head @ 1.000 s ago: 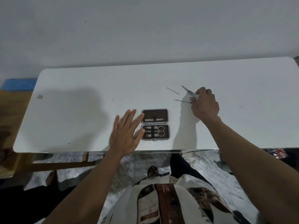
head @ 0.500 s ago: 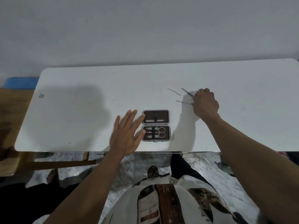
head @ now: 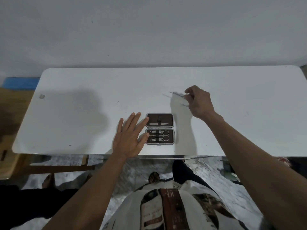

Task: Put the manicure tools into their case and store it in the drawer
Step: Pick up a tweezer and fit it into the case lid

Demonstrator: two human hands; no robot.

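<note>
The manicure case (head: pixel 172 120) lies open near the front edge of the white table (head: pixel 83 113). Its upper half holds a nail file (head: pixel 160 124). Its lower half holds two clippers and small scissors (head: pixel 165 135) under a strap. My left hand (head: pixel 129 138) rests flat with fingers spread, fingertips touching the case's left side. Behind and to the right of the case, my right hand (head: pixel 199 102) pinches a thin metal tool (head: pixel 177 94) just above the table. A second thin tool (head: pixel 184 105) pokes out under that hand. Another faint, blurred sliver (head: pixel 166 95) lies to the left.
A pale wall stands right behind the table. Wooden furniture (head: pixel 10 117) and a blue object (head: pixel 20 82) sit off the table's left end. The table's front edge (head: pixel 166 155) runs just above my legs and the marbled floor.
My right hand has closed its fingers on a thin tool and raised it slightly off the table. My left hand and the case have stayed where they were.
</note>
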